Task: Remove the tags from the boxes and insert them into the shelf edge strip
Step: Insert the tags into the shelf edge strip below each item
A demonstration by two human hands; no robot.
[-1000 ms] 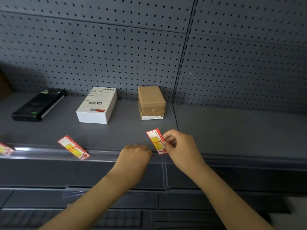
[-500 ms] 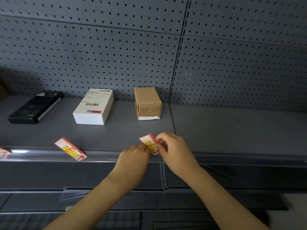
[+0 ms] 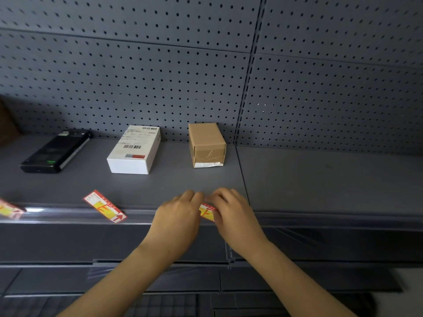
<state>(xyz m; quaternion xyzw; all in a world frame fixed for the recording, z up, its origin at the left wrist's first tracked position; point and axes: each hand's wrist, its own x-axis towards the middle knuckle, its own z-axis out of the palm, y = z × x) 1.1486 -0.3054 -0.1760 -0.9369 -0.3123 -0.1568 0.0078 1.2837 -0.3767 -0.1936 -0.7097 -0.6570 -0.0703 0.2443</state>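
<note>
A red and yellow tag (image 3: pixel 207 212) shows between my two hands, low at the clear shelf edge strip (image 3: pixel 68 215); most of it is hidden by my fingers. My left hand (image 3: pixel 180 216) and my right hand (image 3: pixel 233 213) both pinch this tag from either side. A second tag (image 3: pixel 104 206) sits slanted in the strip to the left, and a third tag (image 3: pixel 9 210) shows at the far left edge. On the shelf behind stand a brown cardboard box (image 3: pixel 207 144), a white box (image 3: pixel 135 149) and a black box (image 3: pixel 56 151).
A grey pegboard wall (image 3: pixel 160 76) backs the grey shelf (image 3: pixel 320 179). A vertical seam splits the shelf to the right of the brown box. Lower shelf parts lie below my forearms.
My hands have come together and moved down to the strip. The tag, held up by my right hand before, has dropped lower and is now mostly hidden between my fingers.
</note>
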